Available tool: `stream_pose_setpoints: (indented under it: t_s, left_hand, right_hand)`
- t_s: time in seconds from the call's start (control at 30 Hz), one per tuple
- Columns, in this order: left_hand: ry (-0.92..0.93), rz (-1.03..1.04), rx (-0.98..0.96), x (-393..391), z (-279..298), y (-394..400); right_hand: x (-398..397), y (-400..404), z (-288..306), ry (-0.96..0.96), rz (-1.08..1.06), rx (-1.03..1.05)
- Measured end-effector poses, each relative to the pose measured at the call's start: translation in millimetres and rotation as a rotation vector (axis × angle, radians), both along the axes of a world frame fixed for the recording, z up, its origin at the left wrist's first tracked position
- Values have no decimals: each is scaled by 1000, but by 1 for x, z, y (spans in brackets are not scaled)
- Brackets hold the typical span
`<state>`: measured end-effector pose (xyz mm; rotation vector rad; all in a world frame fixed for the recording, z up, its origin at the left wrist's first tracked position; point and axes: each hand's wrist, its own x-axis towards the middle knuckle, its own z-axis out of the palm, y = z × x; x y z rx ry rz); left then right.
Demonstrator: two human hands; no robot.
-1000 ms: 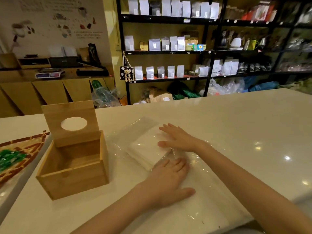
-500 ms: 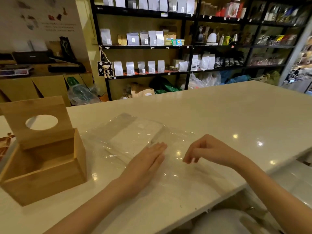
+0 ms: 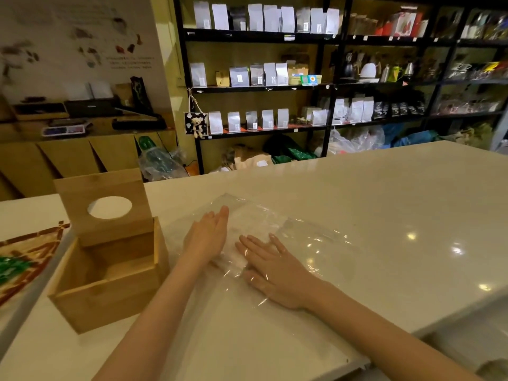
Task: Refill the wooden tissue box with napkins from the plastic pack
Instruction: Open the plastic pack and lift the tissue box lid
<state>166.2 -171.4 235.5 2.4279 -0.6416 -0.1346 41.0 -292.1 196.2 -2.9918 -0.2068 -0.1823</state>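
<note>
The wooden tissue box (image 3: pixel 110 290) stands on the left of the white counter, empty inside, with its lid (image 3: pixel 104 204) tipped up showing an oval hole. Right of it lies the clear plastic pack (image 3: pixel 310 237), spread flat, with white napkins (image 3: pixel 247 224) showing faintly inside. My left hand (image 3: pixel 207 235) rests edge-on against the pack's left part, fingers straight and together. My right hand (image 3: pixel 270 266) lies flat under the plastic film, inside the pack, fingers spread toward the napkins. Neither hand visibly grips anything.
A patterned tray or mat (image 3: pixel 22 259) with green bits lies at the far left. The counter's near edge (image 3: pixel 384 350) runs just below my right forearm. Black shelves (image 3: pixel 275 86) of bags stand behind the counter.
The right hand, curled beside the pack before, now lies flat inside the plastic. The left hand has shifted from palm-down to edge-on against the napkins. The view has swung back to the left.
</note>
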Motion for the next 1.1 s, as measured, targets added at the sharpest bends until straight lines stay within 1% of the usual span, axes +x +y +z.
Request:
stream_pose_setpoints:
  t_s: [0.03, 0.07, 0.2, 0.33, 0.4, 0.47, 0.57, 0.7, 0.93, 1.03, 1.1]
  left_hand:
    - [-2, 17, 58, 1, -5, 1]
    - [5, 38, 73, 3, -10, 2]
    - [161, 137, -55, 6, -18, 2]
    - [156, 121, -89, 8, -25, 2]
    - [166, 130, -96, 11, -29, 4]
    - [138, 114, -66, 12, -31, 5]
    - [23, 47, 11, 8, -35, 3]
    - [6, 62, 21, 12, -40, 4]
    - [-148, -21, 219, 20, -48, 2]
    - [-234, -30, 265, 17, -46, 2]
    - [-273, -48, 301, 13, -45, 3]
  right_hand:
    - [3, 2, -1, 13, -8, -15]
    - [4, 3, -2, 19, -17, -24]
    - [-2, 5, 6, 30, -32, 84]
    - [-18, 1, 11, 71, -35, 94]
    - [-29, -3, 8, 60, -34, 34]
    - [-41, -10, 7, 71, -37, 52]
    - [-64, -18, 5, 73, -60, 101]
    - [-100, -23, 4, 69, -104, 101]
    - [-157, -27, 10, 35, -129, 156]
    - [-175, -28, 5, -23, -139, 124]
    - [-183, -28, 0, -143, -162, 58]
